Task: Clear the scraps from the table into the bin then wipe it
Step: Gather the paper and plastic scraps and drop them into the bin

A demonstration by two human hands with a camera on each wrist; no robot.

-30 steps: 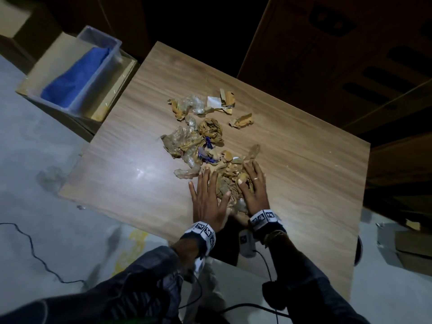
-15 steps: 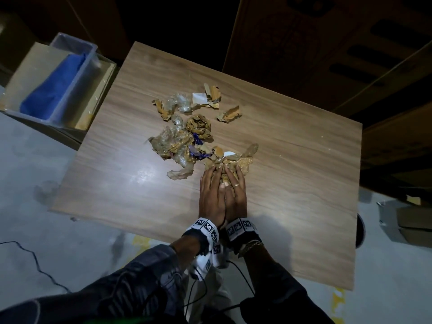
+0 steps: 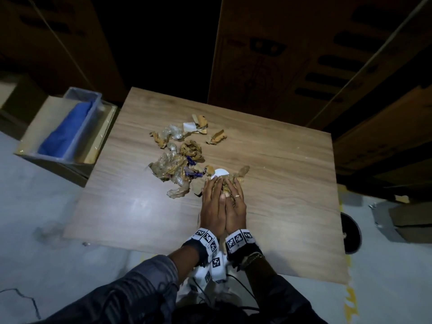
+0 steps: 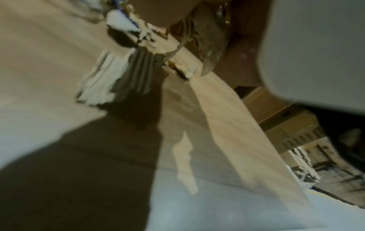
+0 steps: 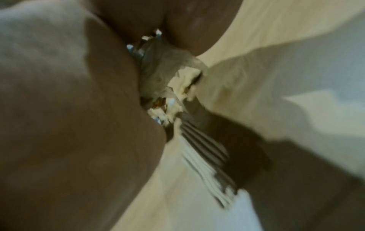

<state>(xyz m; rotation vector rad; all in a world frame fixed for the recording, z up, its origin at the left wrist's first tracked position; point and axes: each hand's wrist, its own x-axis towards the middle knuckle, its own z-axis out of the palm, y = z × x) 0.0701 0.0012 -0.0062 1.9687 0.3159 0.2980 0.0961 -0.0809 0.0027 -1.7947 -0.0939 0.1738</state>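
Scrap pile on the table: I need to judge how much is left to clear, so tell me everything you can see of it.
The scrap pile is a loose scatter of crumpled brown paper, torn cardboard, clear plastic film, white bits and a few blue shreds, lying on the table. Its near end is pressed between the left hand and right hand; the rest lies untouched.

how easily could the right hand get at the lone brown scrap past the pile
Probably yes: the lone brown scrap lies uncovered on the table ahead, but the right hand is cupping scraps against the left hand.
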